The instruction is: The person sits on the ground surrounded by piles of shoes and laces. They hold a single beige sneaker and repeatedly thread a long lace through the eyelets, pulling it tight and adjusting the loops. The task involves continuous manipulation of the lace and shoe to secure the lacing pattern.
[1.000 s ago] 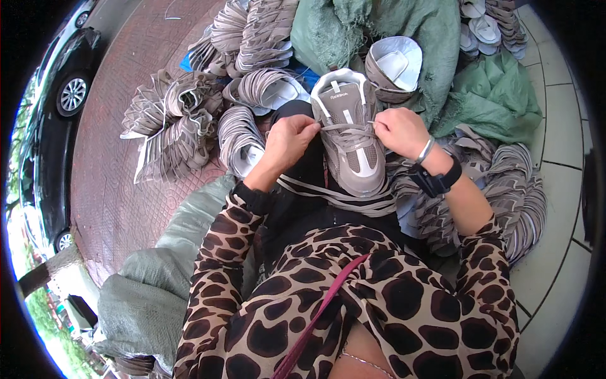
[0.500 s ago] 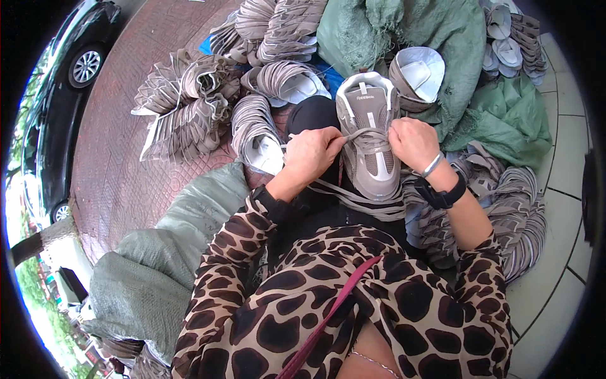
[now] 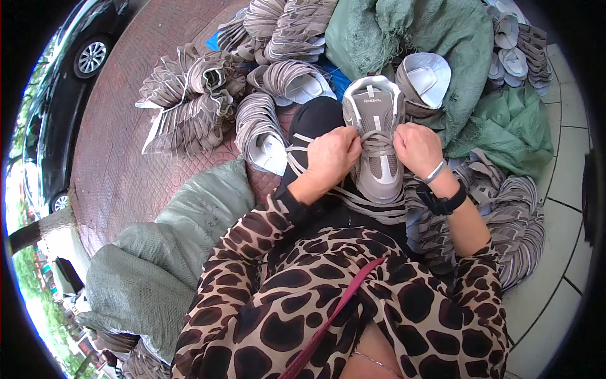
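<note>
A taupe shoe upper (image 3: 380, 176) with white trim rests across my knees, its toe toward me. Flat beige shoelace (image 3: 377, 140) crosses its front in several rows. On the left edge of the upper, my left hand (image 3: 333, 155) is closed in a pinch on the lace, and pale lace ends trail out to its left. My right hand (image 3: 419, 150) is closed at the right edge, where the lace runs into its fingertips. A bundle of loose laces (image 3: 374, 207) lies over my lap below the toe.
Nested stacks of shoe uppers (image 3: 261, 129) stand on the red paving ahead and left. More uppers (image 3: 514, 224) are piled at my right. Green woven sacks (image 3: 435, 31) lie ahead, and a grey-green sack (image 3: 142, 278) sits at my left. A black car (image 3: 60, 101) is beyond.
My left hand has come in from the left, close against the upper, and the lace stretch between them has shortened. My right hand stays at the right edge. The whole view has shifted slightly.
</note>
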`<state>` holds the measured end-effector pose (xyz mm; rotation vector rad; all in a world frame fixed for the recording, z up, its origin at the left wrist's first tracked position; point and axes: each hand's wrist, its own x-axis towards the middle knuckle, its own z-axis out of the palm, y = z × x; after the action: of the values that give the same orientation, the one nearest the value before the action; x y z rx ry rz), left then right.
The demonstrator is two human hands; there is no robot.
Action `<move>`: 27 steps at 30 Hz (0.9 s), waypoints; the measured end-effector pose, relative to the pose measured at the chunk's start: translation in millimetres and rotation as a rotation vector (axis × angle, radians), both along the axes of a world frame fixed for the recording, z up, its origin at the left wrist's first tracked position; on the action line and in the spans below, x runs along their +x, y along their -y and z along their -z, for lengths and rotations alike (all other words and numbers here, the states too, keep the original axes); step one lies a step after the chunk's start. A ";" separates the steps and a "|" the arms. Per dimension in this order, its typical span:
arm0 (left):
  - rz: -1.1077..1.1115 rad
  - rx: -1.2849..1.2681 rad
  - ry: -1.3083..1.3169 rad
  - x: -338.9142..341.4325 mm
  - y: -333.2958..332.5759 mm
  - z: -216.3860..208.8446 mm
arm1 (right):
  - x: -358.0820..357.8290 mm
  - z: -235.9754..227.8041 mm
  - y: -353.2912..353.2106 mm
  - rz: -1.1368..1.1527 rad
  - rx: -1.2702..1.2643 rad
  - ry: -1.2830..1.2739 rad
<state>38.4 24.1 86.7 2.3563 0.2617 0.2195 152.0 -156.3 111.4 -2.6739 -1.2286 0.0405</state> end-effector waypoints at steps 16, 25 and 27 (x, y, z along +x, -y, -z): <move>0.717 0.364 0.079 49.0 -56.1 -11.8 | 86.2 -14.3 -5.6 -0.730 -0.110 -0.154; 0.300 -0.362 -0.157 73.9 -45.0 -4.6 | 73.1 -5.3 -38.6 -0.195 -0.021 -0.174; 0.231 -0.605 -0.041 92.5 -54.0 -10.5 | 105.2 -19.3 -62.2 -0.178 0.362 -0.171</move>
<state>130.9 78.1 97.2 1.7704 0.0587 -0.0228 257.2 -94.2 130.7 -2.2025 -1.2772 0.0649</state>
